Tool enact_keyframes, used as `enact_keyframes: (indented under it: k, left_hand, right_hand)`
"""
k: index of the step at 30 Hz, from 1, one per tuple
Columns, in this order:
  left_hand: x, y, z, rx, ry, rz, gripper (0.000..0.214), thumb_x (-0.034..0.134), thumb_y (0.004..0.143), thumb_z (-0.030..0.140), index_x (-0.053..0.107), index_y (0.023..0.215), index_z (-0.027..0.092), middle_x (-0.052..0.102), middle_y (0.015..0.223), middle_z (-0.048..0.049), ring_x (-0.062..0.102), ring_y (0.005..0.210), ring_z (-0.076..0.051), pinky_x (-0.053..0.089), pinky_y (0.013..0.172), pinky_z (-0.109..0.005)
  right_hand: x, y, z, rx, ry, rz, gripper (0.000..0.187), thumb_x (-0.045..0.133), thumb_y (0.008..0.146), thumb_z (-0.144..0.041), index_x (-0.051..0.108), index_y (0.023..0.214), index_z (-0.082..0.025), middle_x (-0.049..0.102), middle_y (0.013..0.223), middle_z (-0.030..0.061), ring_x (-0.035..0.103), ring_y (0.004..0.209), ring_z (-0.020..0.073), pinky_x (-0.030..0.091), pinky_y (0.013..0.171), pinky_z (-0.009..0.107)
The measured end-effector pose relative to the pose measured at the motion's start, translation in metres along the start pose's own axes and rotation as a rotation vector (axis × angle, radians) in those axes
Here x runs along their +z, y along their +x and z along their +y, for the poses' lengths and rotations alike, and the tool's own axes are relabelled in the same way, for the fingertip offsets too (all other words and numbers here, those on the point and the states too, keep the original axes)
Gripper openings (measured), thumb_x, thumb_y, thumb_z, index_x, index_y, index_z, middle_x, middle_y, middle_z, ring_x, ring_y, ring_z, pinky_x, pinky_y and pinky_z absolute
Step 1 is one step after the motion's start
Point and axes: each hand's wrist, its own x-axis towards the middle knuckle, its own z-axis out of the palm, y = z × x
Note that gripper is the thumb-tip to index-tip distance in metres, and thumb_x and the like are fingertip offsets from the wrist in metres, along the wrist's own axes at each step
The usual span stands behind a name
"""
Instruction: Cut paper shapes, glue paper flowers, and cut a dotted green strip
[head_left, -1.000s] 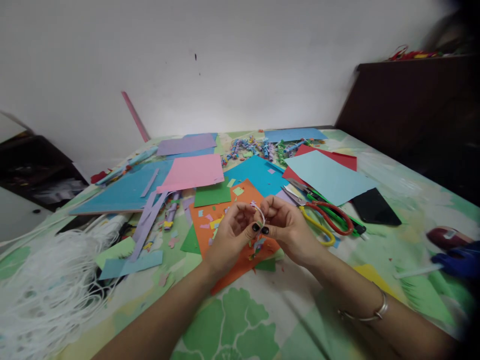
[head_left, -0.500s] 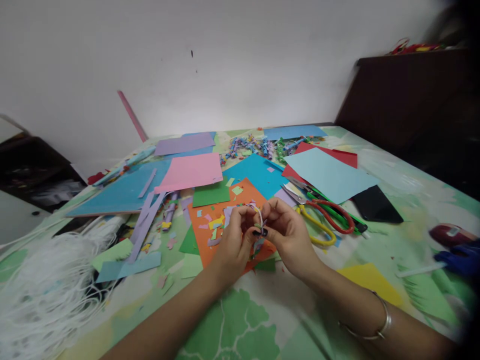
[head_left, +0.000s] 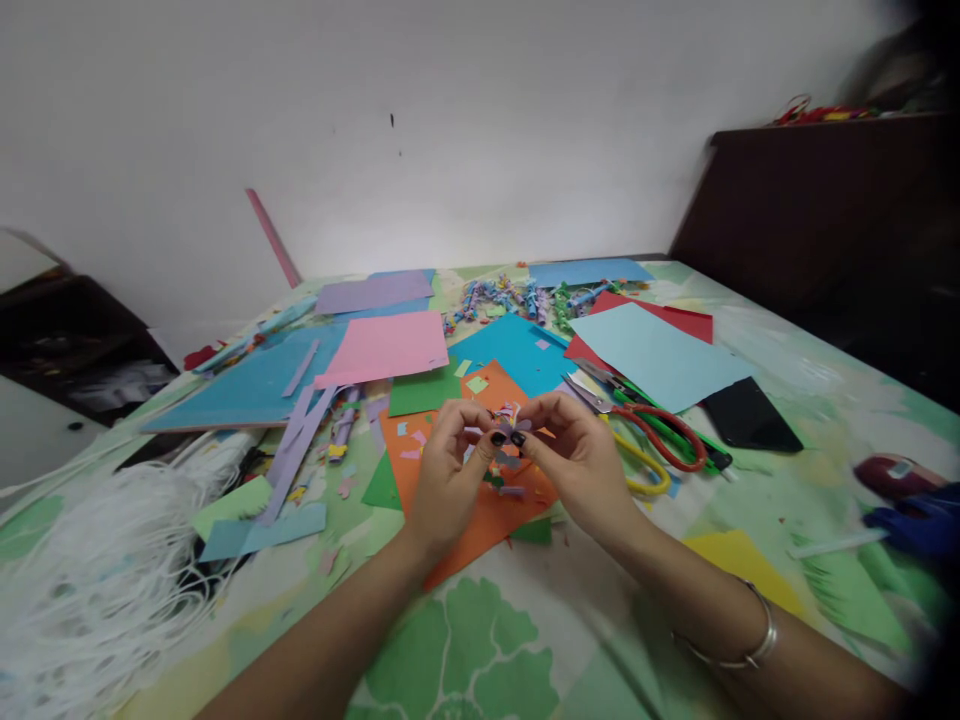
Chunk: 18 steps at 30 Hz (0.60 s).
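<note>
Over the orange paper sheet (head_left: 461,550), my left hand (head_left: 450,480) and my right hand (head_left: 585,465) meet, both closed in a pinch. Between the thumbs and fingers is a small purple paper flower (head_left: 517,428), its petals showing above the dark-nailed thumbs. A bit of white and pink cord (head_left: 508,410) shows just behind it. Small paper bits hang or lie below the thumbs; I cannot tell which. Paper scraps (head_left: 412,452) are scattered on the orange sheet left of my hands. Scissors with red handles (head_left: 679,437) lie right of my right hand.
A tangle of white cord (head_left: 97,590) fills the left. Pink paper (head_left: 390,345), pale blue paper (head_left: 660,350) and rolled-paper pieces (head_left: 532,298) lie farther back. Yellow handles (head_left: 645,465), a green cutter (head_left: 664,425), a black phone (head_left: 752,415) and yellow paper (head_left: 742,565) are to the right.
The held piece has turned, so the purple flower now faces up between the thumbs. The white cord loop that stood above the fingers is now mostly hidden. My left hand has shifted slightly left.
</note>
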Motion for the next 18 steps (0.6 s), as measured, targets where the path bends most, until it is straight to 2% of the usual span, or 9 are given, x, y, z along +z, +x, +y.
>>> enact_keyframes:
  k: [4,9,18]
  left_hand:
    - [-0.001,0.000,0.001,-0.055,0.008,-0.042,0.014,0.066,0.083,0.031,0.058,0.085,0.019,0.055,0.086,-0.0008,0.055,0.080,-0.014,0.044,0.073,-0.027]
    - [-0.001,0.004,0.008,-0.137,-0.135,-0.044,0.021,0.070,0.079,0.034,0.059,0.077,0.017,0.058,0.076,0.0002,0.054,0.073,-0.012,0.045,0.069,-0.025]
    - [-0.005,0.006,0.010,-0.174,-0.154,-0.076,0.024,0.074,0.074,0.038,0.062,0.075,0.016,0.059,0.073,-0.0003,0.055,0.069,-0.012,0.045,0.066,-0.025]
  right_hand:
    - [-0.002,0.001,-0.001,0.030,0.024,-0.025,0.014,0.072,0.073,-0.027,0.061,0.080,-0.020,0.061,0.079,0.0017,0.059,0.072,0.0138,0.050,0.058,0.025]
    - [-0.010,0.006,0.002,0.102,0.178,-0.121,0.018,0.078,0.070,-0.027,0.068,0.082,-0.018,0.068,0.080,0.0027,0.063,0.073,0.0138,0.052,0.067,0.028]
    - [-0.012,0.009,0.006,0.164,0.202,-0.123,0.018,0.081,0.068,-0.029,0.071,0.079,-0.018,0.069,0.076,0.0009,0.062,0.069,0.0128,0.051,0.070,0.028]
